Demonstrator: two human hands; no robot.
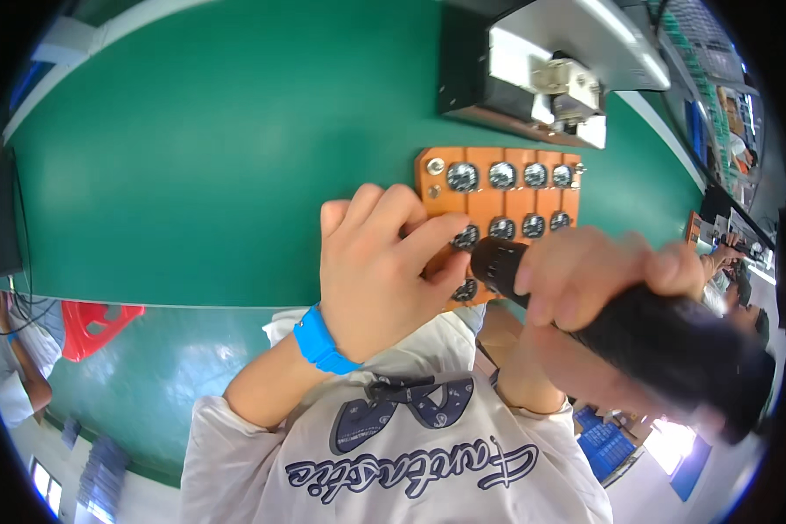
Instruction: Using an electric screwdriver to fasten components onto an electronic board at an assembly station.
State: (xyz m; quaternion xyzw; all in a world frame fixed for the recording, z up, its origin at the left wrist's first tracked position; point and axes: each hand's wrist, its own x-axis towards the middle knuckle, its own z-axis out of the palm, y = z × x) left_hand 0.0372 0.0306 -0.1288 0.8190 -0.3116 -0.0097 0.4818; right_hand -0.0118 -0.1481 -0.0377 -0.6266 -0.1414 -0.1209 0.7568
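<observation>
My right hand is wrapped round a thick black electric screwdriver, blurred by motion and tilted, with its narrower end toward the orange fixture. Rows of round, shiny black parts sit in that fixture. My left hand, with a blue band on the wrist, reaches over the fixture's left edge. Its thumb and forefinger close about one round black part in the left column, beside the screwdriver's end. The exact contact at the tool's tip is hidden.
Beyond the fixture stands a black and silver machine on the green table. A dark box with cables is at the far left edge. A red stool stands on the floor at left. Other people sit at the far left and right.
</observation>
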